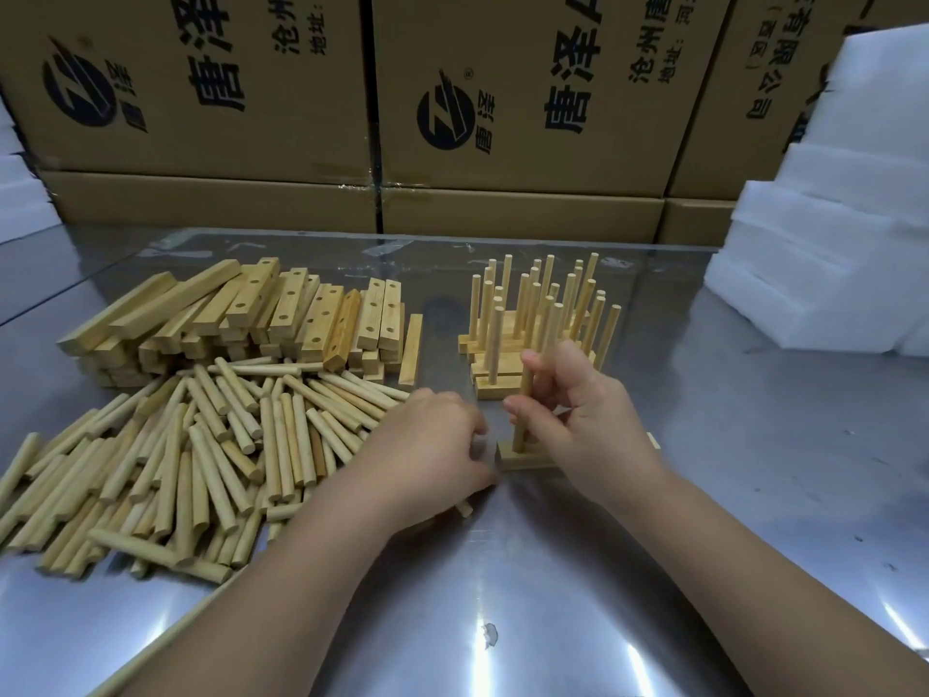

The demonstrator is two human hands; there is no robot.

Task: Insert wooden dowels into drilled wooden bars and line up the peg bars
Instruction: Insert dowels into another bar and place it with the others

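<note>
Pinching upright dowel (526, 387), right hand (588, 425) grip curled.

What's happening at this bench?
A person is assembling peg bars on a metal table. The right hand holds a dowel upright in a bar lying in front of them. The left hand sits at the edge of the loose dowel pile, seemingly holding a spare dowel. Empty bars are stacked behind the pile; finished peg bars stand grouped beyond the hands.
</note>
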